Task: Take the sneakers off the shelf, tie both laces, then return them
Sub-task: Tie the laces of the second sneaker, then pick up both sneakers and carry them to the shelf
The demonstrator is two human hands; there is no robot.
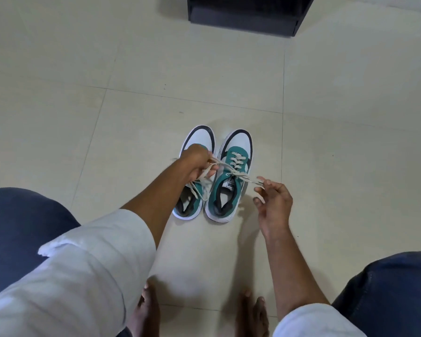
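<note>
- Green-and-white sneakers (pixel 231 176), mid-frame, side by side, toes pointing up-frame.
- Left hand (pixel 196 162) grips one lace (pixel 243 176) end.
- Right hand (pixel 274 198) pinches the other end.

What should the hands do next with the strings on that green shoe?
Probably cross the two lace ends and pull the first knot snug. The left hand and right hand each pinch one end of the lace of the right-side sneaker, stretched out to both sides, with no bow visible yet. The other sneaker beside it also looks untied.
</note>
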